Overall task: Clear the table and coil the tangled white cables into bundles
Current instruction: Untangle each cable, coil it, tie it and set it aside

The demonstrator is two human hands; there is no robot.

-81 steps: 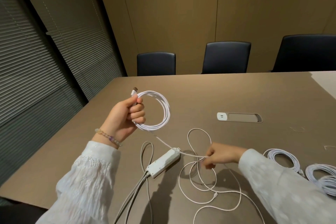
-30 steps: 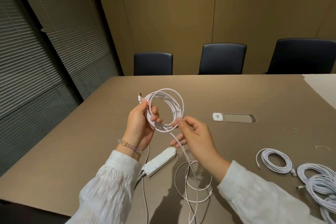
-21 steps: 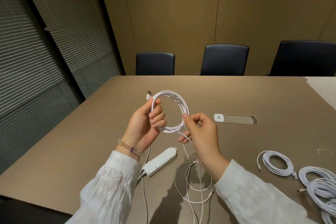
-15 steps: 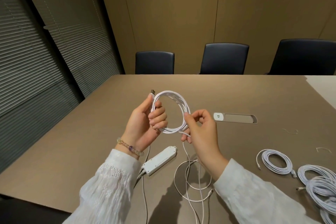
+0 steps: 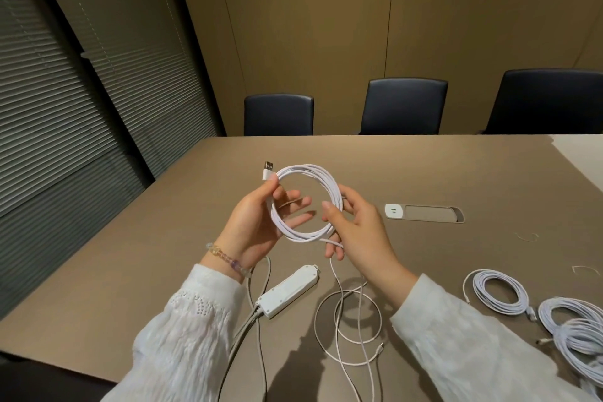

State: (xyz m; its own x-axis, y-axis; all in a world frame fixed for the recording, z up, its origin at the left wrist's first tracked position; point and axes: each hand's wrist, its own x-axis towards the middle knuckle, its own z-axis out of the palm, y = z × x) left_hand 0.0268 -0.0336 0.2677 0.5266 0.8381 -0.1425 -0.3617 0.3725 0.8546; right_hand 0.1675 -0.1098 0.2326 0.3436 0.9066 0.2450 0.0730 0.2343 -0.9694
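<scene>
left hand (image 5: 257,222) and right hand (image 5: 355,232) hold a white usb cable coil (image 5: 306,202) above the tabletop (image 5: 456,173), the left thumb pinching the strands at the loop's left side, the right fingers curled around its right side. the loop stands nearly upright, facing the camera; its usb plug (image 5: 268,169) points up and left. the uncoiled tail (image 5: 346,320) hangs down to loose loops on the tabletop beside a white power strip (image 5: 287,292), whose long axis runs diagonally. two coiled bundles (image 5: 499,292) lie at right.
</scene>
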